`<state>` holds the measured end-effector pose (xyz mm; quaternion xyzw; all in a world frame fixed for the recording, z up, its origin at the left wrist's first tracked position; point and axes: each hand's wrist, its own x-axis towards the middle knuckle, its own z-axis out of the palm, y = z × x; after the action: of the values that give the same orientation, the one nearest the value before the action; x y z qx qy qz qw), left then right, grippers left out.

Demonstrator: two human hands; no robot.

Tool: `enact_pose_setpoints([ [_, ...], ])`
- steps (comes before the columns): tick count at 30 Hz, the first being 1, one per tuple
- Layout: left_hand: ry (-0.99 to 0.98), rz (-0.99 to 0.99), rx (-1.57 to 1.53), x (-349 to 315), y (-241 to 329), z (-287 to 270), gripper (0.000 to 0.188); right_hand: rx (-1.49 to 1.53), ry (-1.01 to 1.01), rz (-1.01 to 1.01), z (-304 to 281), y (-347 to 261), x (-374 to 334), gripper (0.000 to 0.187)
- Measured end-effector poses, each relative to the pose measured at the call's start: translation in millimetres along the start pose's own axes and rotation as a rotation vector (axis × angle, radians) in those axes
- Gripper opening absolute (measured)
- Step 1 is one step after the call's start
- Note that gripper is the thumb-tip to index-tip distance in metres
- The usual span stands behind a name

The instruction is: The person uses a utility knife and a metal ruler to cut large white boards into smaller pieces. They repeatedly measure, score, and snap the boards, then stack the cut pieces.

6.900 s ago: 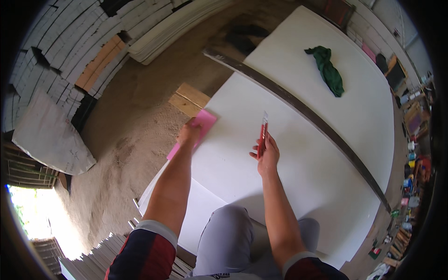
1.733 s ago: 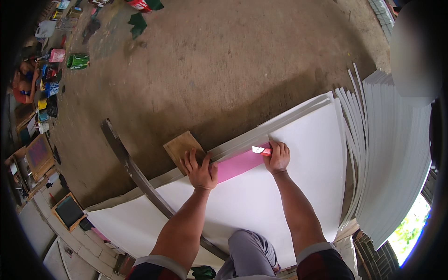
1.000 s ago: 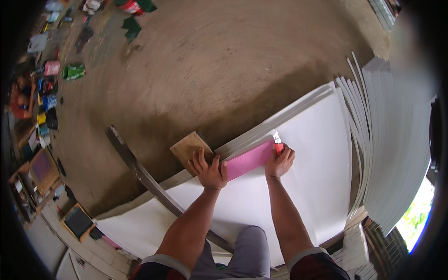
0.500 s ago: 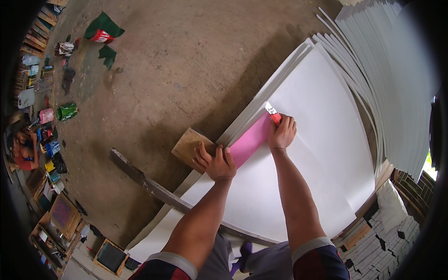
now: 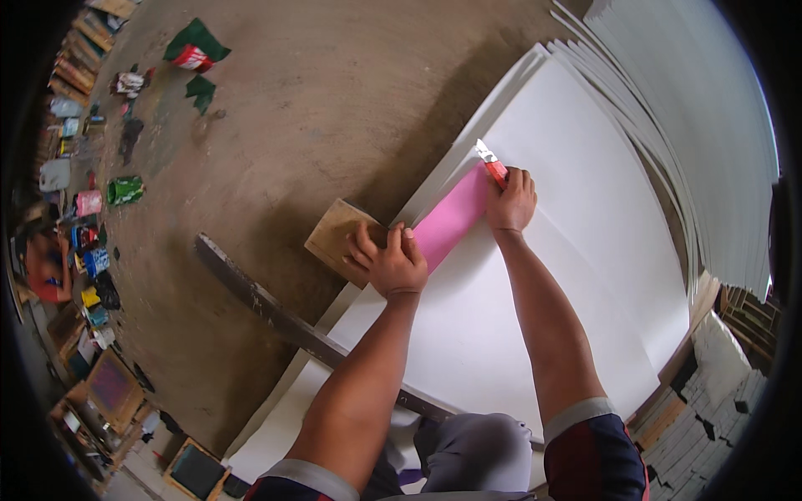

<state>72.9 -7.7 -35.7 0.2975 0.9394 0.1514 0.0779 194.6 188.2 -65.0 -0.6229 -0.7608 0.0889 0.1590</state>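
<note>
On a stack of large white sheets (image 5: 576, 217) lies a pink strip (image 5: 455, 215), near the sheets' left edge. My right hand (image 5: 512, 202) is closed round a red-handled cutter knife (image 5: 496, 171), its pale metal end pointing away from me just past the strip's far end. The strip's near end meets my left hand (image 5: 394, 259), whose fingers are spread. Some of these fingertips rest on a brown wooden board (image 5: 332, 234) that juts out past the sheets' edge; the thumb side is against the strip. What lies beneath my left palm is hidden.
A dark, worn bar (image 5: 267, 313) crosses under my left forearm. At the right stands a large stack of pale sheets (image 5: 710, 142). Paint tins, including a green one (image 5: 125, 190), litter the floor at the left, where a person (image 5: 48, 265) is partly seen. My grey-trousered knee (image 5: 476, 451) is below.
The whole view has shifted, so most things sit higher in the picture. The knife has moved slightly farther away along the sheets. My knee has come forward into view. My left hand stays by the board.
</note>
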Motion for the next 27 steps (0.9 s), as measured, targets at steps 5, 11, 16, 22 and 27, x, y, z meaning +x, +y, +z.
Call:
enact_pose_setpoints([
  [5,0.117,0.149,-0.106,4.8,-16.6,-0.9,0.038,0.066,0.039,-0.012,-6.8,-16.4,5.2,0.041],
  [11,-0.115,0.528,-0.166,-4.2,-37.9,-34.5,0.099,0.089,-0.047,0.092,-26.0,-19.2,13.8,0.048],
  [16,0.035,0.495,-0.203,-8.1,-39.1,-23.6,0.091,0.245,-0.124,0.108,-39.6,-28.1,0.4,0.044],
  [22,-0.009,0.405,-0.192,-8.5,-37.5,-22.9,0.092,0.236,-0.175,0.083,-44.0,-39.5,5.4,0.042],
  [27,0.003,0.407,-0.202,-8.4,-36.7,-17.9,0.094,0.184,-0.22,0.125,-40.2,-39.5,14.2,0.041],
])
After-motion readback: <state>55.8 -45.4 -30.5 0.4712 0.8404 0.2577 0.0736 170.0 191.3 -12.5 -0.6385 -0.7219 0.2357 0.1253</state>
